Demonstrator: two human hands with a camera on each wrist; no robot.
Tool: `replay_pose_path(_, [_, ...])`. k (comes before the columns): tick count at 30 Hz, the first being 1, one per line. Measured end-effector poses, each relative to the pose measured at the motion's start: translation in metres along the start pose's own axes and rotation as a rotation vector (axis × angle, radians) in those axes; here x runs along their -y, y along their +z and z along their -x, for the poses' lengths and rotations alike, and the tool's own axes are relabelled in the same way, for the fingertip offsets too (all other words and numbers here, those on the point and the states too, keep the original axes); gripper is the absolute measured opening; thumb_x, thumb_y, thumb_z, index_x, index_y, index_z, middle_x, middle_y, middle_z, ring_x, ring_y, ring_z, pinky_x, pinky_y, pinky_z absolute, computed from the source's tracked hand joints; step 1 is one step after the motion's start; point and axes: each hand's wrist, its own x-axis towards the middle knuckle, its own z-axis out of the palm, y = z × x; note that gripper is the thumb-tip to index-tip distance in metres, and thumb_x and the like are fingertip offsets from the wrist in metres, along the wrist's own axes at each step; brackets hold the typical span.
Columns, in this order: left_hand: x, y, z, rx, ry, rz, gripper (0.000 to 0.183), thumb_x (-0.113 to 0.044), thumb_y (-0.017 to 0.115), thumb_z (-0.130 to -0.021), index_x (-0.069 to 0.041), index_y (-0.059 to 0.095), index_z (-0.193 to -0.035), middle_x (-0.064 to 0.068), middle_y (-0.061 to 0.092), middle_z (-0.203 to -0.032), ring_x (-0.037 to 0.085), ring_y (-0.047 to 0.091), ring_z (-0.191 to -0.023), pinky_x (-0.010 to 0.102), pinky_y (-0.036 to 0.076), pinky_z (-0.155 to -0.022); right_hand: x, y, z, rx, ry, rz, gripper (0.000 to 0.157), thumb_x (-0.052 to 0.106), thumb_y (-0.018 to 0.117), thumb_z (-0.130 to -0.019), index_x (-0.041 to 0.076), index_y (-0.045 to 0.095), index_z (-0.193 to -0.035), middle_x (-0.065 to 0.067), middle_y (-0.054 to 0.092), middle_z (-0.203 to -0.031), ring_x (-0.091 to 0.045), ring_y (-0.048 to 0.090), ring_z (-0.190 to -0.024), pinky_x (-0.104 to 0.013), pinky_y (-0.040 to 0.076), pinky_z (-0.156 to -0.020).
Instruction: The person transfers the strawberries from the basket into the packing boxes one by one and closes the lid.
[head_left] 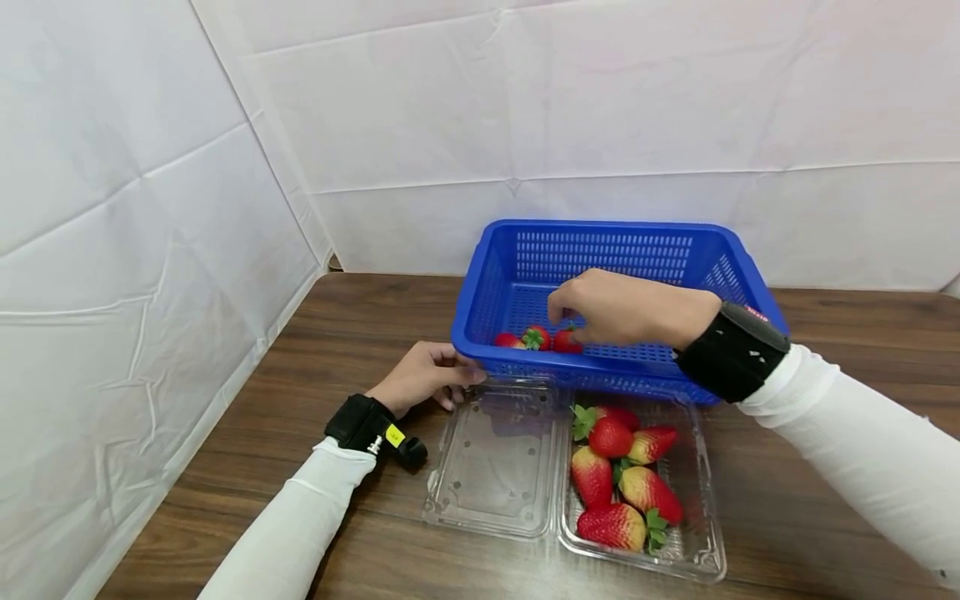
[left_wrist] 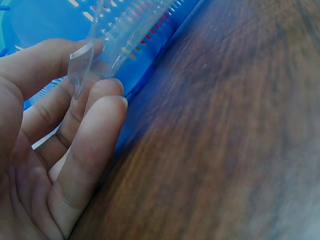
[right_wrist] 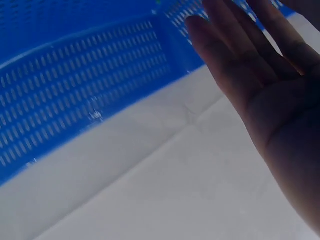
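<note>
My left hand (head_left: 430, 377) pinches the far left corner of a clear plastic lid (head_left: 498, 462) between thumb and fingers. In the left wrist view the lid's tab (left_wrist: 80, 62) sits between the thumb and fingers. Hinged to the lid, a clear clamshell tray (head_left: 697, 546) holds several red strawberries (head_left: 611, 527). My right hand (head_left: 611, 308) reaches down into a blue plastic basket (head_left: 480, 275), its fingertips right by a strawberry (head_left: 567, 340). In the right wrist view the fingers (right_wrist: 235, 45) look fairly straight, and nothing shows in them.
More strawberries (head_left: 536, 337) lie along the basket's near side. The basket stands right behind the clamshell on a brown wood-grain table (head_left: 360, 308). White sheeting (head_left: 637, 100) hangs behind the table and along its left side.
</note>
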Motion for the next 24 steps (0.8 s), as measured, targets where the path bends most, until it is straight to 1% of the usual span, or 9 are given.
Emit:
replay_pose_path(4, [0.001, 0.000, -0.001, 0.000, 0.003, -0.003, 0.025, -0.020, 0.074, -0.085, -0.003, 0.071, -0.102, 0.010, 0.068, -0.081, 0.022, 0.062, -0.062, 0.027, 0.057, -0.050, -0.009, 0.005, -0.008, 0.049, 0.024, -0.006, 0.020, 0.004, 0.070, -0.086, 0.008, 0.067, -0.105, -0.008, 0.066, -0.102, -0.022, 0.057, -0.093, -0.042, 0.052, -0.086])
replay_pose_path(8, [0.001, 0.000, -0.002, 0.004, 0.003, 0.002, 0.025, -0.020, 0.074, -0.085, -0.002, 0.071, -0.102, 0.010, 0.068, -0.082, 0.021, 0.062, -0.062, 0.026, 0.057, -0.050, -0.016, 0.013, -0.017, 0.098, 0.035, 0.004, 0.017, 0.004, 0.069, -0.086, 0.007, 0.068, -0.103, -0.009, 0.066, -0.098, -0.020, 0.055, -0.084, -0.040, 0.052, -0.080])
replay_pose_path(13, [0.001, 0.001, -0.001, 0.006, 0.000, 0.002, 0.025, -0.019, 0.074, -0.085, -0.001, 0.070, -0.102, 0.010, 0.068, -0.081, 0.021, 0.062, -0.062, 0.026, 0.057, -0.049, -0.022, 0.021, -0.023, 0.111, 0.019, 0.017, 0.016, 0.000, 0.068, -0.085, 0.007, 0.069, -0.099, -0.009, 0.067, -0.095, -0.018, 0.056, -0.081, -0.039, 0.054, -0.077])
replay_pose_path(18, [0.002, 0.000, 0.000, 0.003, -0.001, 0.002, 0.024, -0.017, 0.073, -0.086, 0.000, 0.070, -0.102, 0.010, 0.067, -0.079, 0.020, 0.062, -0.061, 0.025, 0.056, -0.049, -0.022, 0.025, -0.028, 0.126, 0.012, 0.003, 0.018, -0.003, 0.066, -0.085, 0.008, 0.070, -0.099, -0.008, 0.068, -0.096, -0.018, 0.056, -0.080, -0.037, 0.055, -0.075])
replay_pose_path(22, [0.001, 0.000, 0.001, 0.003, 0.000, 0.001, 0.024, -0.017, 0.073, -0.086, 0.000, 0.070, -0.102, 0.009, 0.067, -0.078, 0.020, 0.062, -0.061, 0.025, 0.056, -0.049, -0.020, 0.025, -0.031, 0.172, 0.028, 0.001, 0.019, -0.004, 0.065, -0.084, 0.009, 0.070, -0.097, -0.006, 0.068, -0.091, -0.016, 0.054, -0.072, -0.032, 0.054, -0.066])
replay_pose_path(24, [0.001, 0.000, 0.000, 0.003, 0.002, -0.003, 0.024, -0.018, 0.073, -0.086, 0.000, 0.070, -0.102, 0.010, 0.068, -0.079, 0.020, 0.062, -0.062, 0.025, 0.056, -0.049, -0.018, 0.025, -0.032, 0.198, 0.034, 0.015, 0.020, -0.006, 0.063, -0.083, 0.010, 0.069, -0.094, -0.004, 0.067, -0.085, -0.015, 0.052, -0.067, -0.029, 0.051, -0.061])
